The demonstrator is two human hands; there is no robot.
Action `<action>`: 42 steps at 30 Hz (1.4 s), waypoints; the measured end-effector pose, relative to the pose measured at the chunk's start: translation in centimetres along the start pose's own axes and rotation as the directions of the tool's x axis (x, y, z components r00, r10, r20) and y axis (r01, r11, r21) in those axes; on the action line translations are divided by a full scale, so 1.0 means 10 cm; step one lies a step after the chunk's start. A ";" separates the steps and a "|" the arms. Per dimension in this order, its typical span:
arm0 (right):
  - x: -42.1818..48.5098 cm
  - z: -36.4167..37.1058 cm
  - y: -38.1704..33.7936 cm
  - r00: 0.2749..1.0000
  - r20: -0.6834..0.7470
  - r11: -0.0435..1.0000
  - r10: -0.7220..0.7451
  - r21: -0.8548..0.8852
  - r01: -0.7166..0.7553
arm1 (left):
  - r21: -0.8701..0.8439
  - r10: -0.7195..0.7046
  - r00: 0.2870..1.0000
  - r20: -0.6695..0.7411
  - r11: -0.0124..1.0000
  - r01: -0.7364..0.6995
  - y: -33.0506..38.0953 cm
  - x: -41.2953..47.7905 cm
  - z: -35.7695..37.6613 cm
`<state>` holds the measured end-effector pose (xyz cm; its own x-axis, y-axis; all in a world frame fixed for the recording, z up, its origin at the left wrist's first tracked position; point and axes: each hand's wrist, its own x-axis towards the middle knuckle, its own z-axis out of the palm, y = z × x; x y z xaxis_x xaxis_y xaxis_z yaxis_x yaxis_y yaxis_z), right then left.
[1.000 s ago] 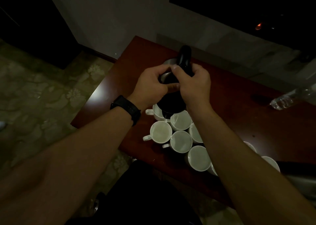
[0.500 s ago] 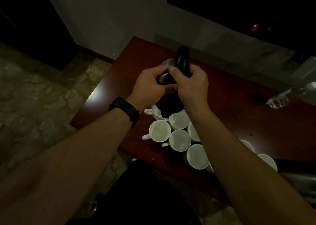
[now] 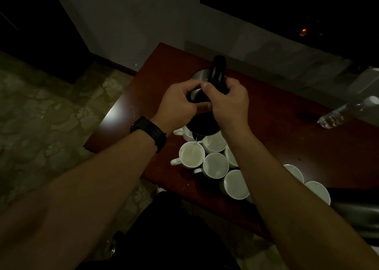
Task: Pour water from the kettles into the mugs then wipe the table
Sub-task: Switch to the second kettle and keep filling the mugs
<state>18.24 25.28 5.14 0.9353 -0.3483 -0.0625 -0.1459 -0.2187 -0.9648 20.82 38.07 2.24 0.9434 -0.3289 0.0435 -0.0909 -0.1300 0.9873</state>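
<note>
- A dark garment (image 3: 164, 239) fills the bottom centre of the frame, and two bare forearms reach up from the lower corners.
- A black watch (image 3: 148, 133) sits on the left wrist, left of centre.
- White mugs stand crowded near the surface's near edge, just below centre. One mug (image 3: 235, 184) is lowest in the cluster, another mug (image 3: 215, 165) is just above it, and two more (image 3: 317, 190) stand further to the right.
- The leftmost mug (image 3: 191, 153), its handle pointing left, takes a thin stream of water (image 3: 195, 144) and holds pale liquid.
- The kettle (image 3: 205, 126) hangs tilted at the frame's centre, spout down, directly over that mug. Its black handle rises toward the top.
- The left grip (image 3: 176, 105) is a bare hand with fingers curled, clamped on the kettle's upper body.
- The right grip (image 3: 227, 105), just beside it, is wrapped tight round the kettle's handle.
- The reddish-brown surface (image 3: 287, 136) runs from centre to the right edge.
- A clear bottle (image 3: 346, 111) lies on its side at the right edge.
- Patterned carpet (image 3: 41, 115) covers the floor on the left.
- A pale wall (image 3: 133, 23) stands behind, and a small red light (image 3: 303, 31) glows at the upper right.
</note>
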 end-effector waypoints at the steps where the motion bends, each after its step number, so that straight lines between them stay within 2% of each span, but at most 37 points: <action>1: 0.00 0.00 -0.01 1.000 0.001 1.000 -0.002 0.001 0.002 | 0.002 0.002 1.000 0.002 1.000 -0.002 0.00 0.00 0.00; 14: -0.01 -0.01 -0.03 1.000 -0.002 0.999 -0.018 -0.029 0.018 | 0.004 -0.029 0.999 -0.027 1.000 0.030 0.00 -0.03 0.01; 24: -0.05 -0.01 -0.10 0.999 0.014 1.000 0.029 0.010 -0.029 | -0.047 -0.074 0.995 -0.065 0.996 0.071 -0.01 -0.11 0.07; 31: -0.04 -0.01 -0.10 1.000 -0.007 0.999 0.028 0.024 -0.028 | -0.026 -0.059 0.996 -0.062 0.998 0.057 0.00 -0.09 0.04; 42: -0.03 0.01 -0.08 0.999 -0.006 0.999 0.044 0.003 -0.044 | -0.087 -0.091 0.994 -0.057 0.992 0.086 -0.03 -0.13 0.03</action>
<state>18.13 25.63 5.95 0.9261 -0.3628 -0.1034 -0.1858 -0.2003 -0.9620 19.54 38.27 1.84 0.9644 -0.2616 -0.0381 0.0188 -0.0762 0.9969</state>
